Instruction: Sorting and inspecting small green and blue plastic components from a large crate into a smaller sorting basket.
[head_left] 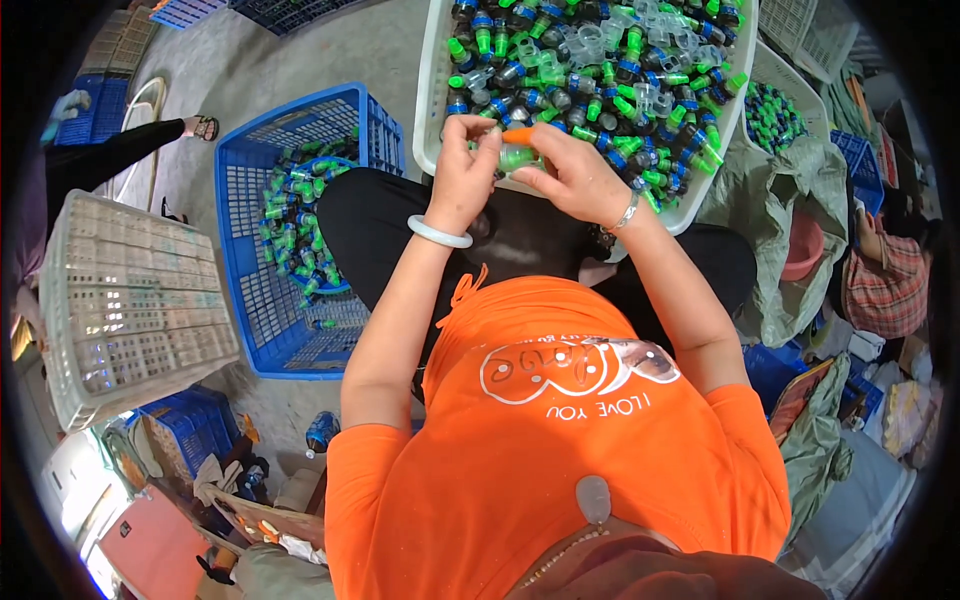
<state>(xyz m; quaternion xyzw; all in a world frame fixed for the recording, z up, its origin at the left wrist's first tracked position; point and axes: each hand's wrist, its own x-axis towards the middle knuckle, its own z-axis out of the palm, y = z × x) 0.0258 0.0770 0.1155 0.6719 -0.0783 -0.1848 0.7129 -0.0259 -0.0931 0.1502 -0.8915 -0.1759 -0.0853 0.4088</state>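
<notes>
Above the near edge of a white bin, my two hands meet around a small green and clear plastic piece. My left hand, with a pale bangle at its wrist, pinches one end. My right hand grips the other end between thumb and fingers. Something orange sits at the right index fingertip; whether it is a finger cover or a part is unclear. Piled in the bin are many small bottle-shaped parts in green, blue and black, with clear plastic cups on top.
To the left stands a blue crate holding a round blue basin of similar parts. Beside it is a pale slatted crate. On the right are another parts bin, a greenish sack and a pink bucket. Other people sit at both sides.
</notes>
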